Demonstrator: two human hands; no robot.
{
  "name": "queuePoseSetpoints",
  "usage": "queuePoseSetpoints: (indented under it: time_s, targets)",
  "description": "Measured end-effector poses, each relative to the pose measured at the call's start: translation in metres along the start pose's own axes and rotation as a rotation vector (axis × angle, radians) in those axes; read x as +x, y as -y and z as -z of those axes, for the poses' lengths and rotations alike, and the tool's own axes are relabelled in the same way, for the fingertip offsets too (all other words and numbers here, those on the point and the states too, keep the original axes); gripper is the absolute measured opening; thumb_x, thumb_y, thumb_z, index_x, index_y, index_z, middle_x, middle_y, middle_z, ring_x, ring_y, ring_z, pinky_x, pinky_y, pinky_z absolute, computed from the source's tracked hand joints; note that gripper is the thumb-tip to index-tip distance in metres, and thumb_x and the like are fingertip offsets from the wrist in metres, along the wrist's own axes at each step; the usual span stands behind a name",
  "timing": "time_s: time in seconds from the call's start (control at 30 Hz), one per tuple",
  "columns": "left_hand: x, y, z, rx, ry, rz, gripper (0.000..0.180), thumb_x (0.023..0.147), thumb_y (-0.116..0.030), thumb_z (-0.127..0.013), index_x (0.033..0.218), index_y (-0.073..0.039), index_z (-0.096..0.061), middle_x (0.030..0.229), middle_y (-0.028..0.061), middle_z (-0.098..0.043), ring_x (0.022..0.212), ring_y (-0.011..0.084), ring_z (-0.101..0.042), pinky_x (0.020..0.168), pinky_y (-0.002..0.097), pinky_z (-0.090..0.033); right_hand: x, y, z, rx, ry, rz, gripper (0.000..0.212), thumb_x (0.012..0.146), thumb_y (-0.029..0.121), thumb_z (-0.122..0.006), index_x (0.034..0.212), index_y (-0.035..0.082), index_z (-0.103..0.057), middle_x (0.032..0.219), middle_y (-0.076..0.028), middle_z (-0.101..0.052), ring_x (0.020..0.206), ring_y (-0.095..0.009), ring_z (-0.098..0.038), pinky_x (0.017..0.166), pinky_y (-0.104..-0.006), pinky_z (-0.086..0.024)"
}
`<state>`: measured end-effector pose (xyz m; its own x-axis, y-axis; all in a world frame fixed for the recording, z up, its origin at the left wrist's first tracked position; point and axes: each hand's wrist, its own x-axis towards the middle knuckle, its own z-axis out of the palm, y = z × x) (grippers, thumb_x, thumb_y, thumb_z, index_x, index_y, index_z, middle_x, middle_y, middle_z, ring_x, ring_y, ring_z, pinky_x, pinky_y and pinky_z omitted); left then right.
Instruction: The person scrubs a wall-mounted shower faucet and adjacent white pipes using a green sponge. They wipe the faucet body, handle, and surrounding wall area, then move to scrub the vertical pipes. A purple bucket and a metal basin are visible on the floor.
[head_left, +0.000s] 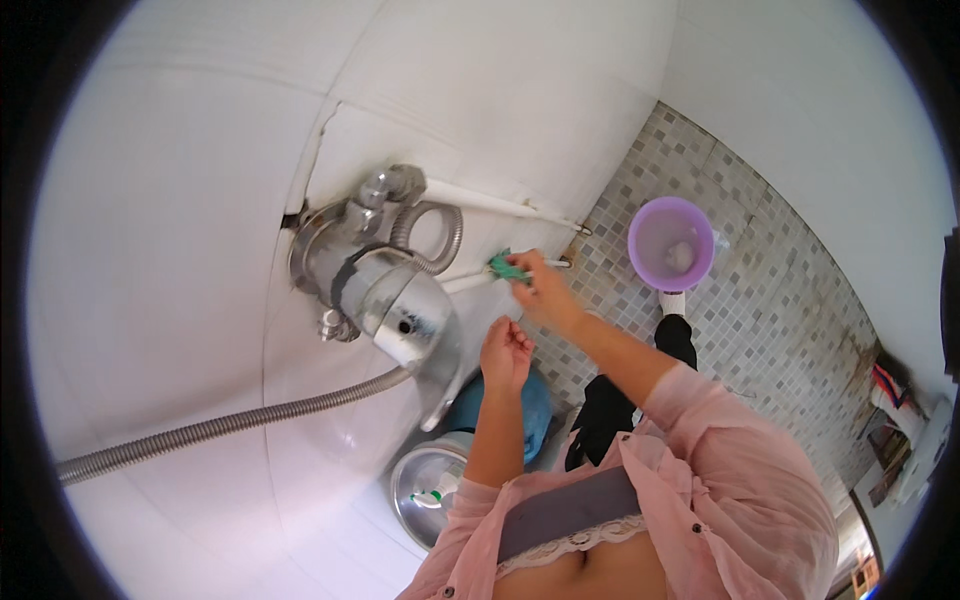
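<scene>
My right hand [548, 298] grips a crumpled green cloth [507, 266], whose exact kind is hard to make out. The cloth is pressed around a thin white pipe [462, 283] that runs low along the white wall. Just below and to the left, my left hand [507, 352] hangs in the air with its fingers curled in, and nothing shows in them. A second white pipe [500, 204] runs above the one at the cloth.
A metal wall fixture [385, 290] with flexible metal hoses [240, 424] juts out at left. Below stand a blue container [537, 412] and a round metal-rimmed vessel [400, 500] with a white-and-green bottle. A purple bucket [637, 250] holding cloudy water stands on the mosaic-tiled floor [775, 300].
</scene>
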<state>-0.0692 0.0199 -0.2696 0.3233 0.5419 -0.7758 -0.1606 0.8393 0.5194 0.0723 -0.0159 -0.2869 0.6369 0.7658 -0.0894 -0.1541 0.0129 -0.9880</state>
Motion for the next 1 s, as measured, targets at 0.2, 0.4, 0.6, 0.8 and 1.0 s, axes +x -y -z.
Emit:
queuePoseSetpoints:
  time_s: [0.2, 0.4, 0.6, 0.8, 1.0]
  targets:
    - [-0.016, 0.004, 0.017, 0.032, -0.047, -0.007, 0.007, 0.096, -0.015, -0.057, 0.091, -0.01, -0.055, 0.078, 0.0018, -0.055, 0.068, 0.0141, -0.052, 0.06, 0.0299, -0.045, 0.022, -0.055, -0.029, -0.263, -0.19, -0.024, 0.021, 0.09, 0.009, -0.062, 0.105, 0.003, -0.049, 0.09, -0.019, -0.062, 0.081, -0.036, -0.062, 0.072, -0.0411, -0.049]
    - [-0.021, 0.002, 0.028, 0.054, -0.064, -0.076, 0.008, 0.096, -0.016, -0.057, 0.091, -0.011, -0.055, 0.079, 0.0014, -0.055, 0.068, 0.014, -0.051, 0.06, 0.0299, -0.045, 0.014, -0.031, 0.034, -0.084, -0.347, -0.188, 0.021, 0.09, 0.01, -0.063, 0.102, 0.0, -0.048, 0.078, -0.012, -0.056, 0.069, -0.029, -0.056, 0.067, -0.0402, -0.047]
    - [-0.023, 0.013, 0.017, 0.093, -0.042, -0.124, 0.009, 0.097, -0.016, -0.056, 0.091, -0.01, -0.054, 0.078, 0.0014, -0.054, 0.068, 0.0135, -0.052, 0.06, 0.0302, -0.045, 0.058, 0.005, 0.041, -0.109, -0.378, 0.266, 0.018, 0.091, 0.007, -0.06, 0.104, 0.003, -0.049, 0.081, -0.014, -0.056, 0.072, -0.028, -0.055, 0.069, -0.0362, -0.046]
    - [-0.037, 0.044, 0.004, 0.08, -0.126, -0.192, 0.008, 0.097, -0.015, -0.056, 0.093, -0.01, -0.055, 0.075, 0.0014, -0.054, 0.065, 0.0126, -0.052, 0.058, 0.0289, -0.045, 0.096, -0.008, 0.074, -0.093, -0.164, -0.05, 0.018, 0.092, 0.008, -0.057, 0.106, 0.002, -0.048, 0.083, -0.018, -0.059, 0.073, -0.032, -0.057, 0.069, -0.0386, -0.047]
    - [-0.044, 0.082, -0.019, 0.067, -0.211, -0.253, 0.006, 0.096, -0.014, -0.058, 0.095, -0.009, -0.055, 0.073, 0.0015, -0.055, 0.063, 0.011, -0.052, 0.057, 0.0266, -0.045, 0.098, -0.016, 0.091, -0.287, 0.008, -0.011, 0.02, 0.091, 0.004, -0.053, 0.11, 0.004, -0.046, 0.078, -0.008, -0.058, 0.074, -0.017, -0.061, 0.066, -0.0343, -0.048]
